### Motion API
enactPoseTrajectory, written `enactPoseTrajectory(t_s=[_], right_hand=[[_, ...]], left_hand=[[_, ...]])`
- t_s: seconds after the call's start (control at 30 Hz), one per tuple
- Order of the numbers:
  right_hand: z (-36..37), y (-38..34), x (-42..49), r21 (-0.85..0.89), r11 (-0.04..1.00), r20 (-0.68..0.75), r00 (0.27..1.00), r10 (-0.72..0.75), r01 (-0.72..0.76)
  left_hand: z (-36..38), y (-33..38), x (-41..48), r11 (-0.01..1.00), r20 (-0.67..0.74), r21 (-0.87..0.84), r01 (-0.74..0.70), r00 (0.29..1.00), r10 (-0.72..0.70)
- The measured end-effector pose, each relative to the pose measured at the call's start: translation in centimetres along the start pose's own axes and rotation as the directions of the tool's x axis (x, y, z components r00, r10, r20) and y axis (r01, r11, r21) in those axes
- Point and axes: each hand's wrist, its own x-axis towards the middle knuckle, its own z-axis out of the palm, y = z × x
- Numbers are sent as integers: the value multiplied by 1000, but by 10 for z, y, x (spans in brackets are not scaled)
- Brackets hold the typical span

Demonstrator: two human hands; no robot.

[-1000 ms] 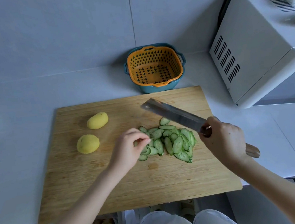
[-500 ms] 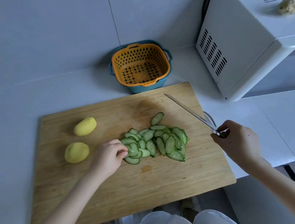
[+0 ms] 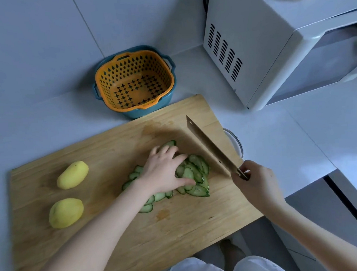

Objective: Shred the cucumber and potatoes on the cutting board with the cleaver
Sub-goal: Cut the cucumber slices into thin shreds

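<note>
Two potatoes (image 3: pixel 72 175) (image 3: pixel 66 212), one cleaver (image 3: pixel 211 147), one board (image 3: pixel 117 238), one colander (image 3: pixel 133 78).

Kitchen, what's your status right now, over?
Left hand flat on cucumber slices. Right hand grips cleaver, blade beside the pile. Two potatoes uncut on cutting board. Nothing in the way.

Cutting board (image 3: pixel 122 244): matt, grained wood. Cleaver (image 3: pixel 208 146) blade: smooth metal. Colander (image 3: pixel 134 81): glossy perforated plastic. Potatoes (image 3: pixel 72 175): peeled, smooth. Counter (image 3: pixel 282 148): smooth, semi-gloss.
</note>
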Motion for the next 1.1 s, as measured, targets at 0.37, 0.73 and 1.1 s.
enactPoseTrajectory(t_s=[0.37, 0.73, 1.1], right_hand=[[5, 3, 0, -11, 1000, -1, 1000, -26, 26], [6, 6, 0, -53, 998, 10, 1000, -26, 27], [9, 2, -2, -76, 996, -7, 999, -39, 38]], left_hand=[[-19, -36, 41, 962, 15, -248, 117, 993, -117], [-59, -48, 7, 629, 85, -776, 36, 995, 49], [-3, -1, 0, 847, -193, 75, -526, 826, 530]])
